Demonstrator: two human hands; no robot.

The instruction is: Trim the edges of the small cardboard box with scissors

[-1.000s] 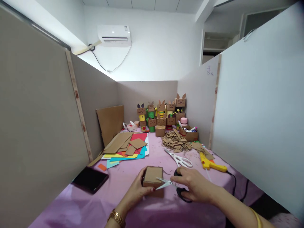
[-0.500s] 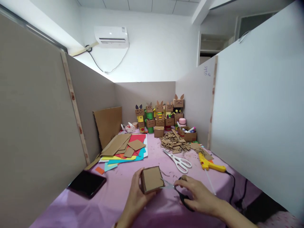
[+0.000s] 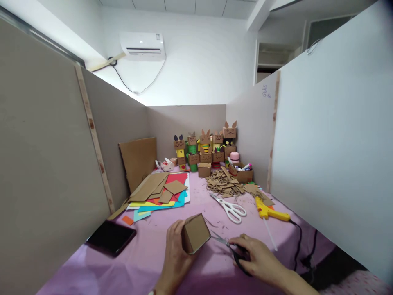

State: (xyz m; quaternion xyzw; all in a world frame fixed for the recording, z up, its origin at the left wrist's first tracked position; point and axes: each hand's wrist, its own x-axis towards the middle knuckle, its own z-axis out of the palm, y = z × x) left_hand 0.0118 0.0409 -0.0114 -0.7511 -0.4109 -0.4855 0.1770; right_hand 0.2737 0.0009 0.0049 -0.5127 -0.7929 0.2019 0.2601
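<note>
A small cardboard box is tilted in my left hand, whose fingers wrap round its left side and underside. My right hand grips black-handled scissors, their thin blades parted and pointing left. The blade tips are close to the box's right corner; whether they touch it I cannot tell. Beyond the hands, white-handled scissors lie on the purple cloth.
A yellow glue gun with a black cord lies right. Cardboard scraps, stacked sheets and cardboard figures stand or lie farther back. A black tablet rests left. Partitions flank the table.
My left hand has turned the box to a steeper tilt. My right hand and the black-handled scissors have moved slightly right, and the blades have drawn back from the box's face.
</note>
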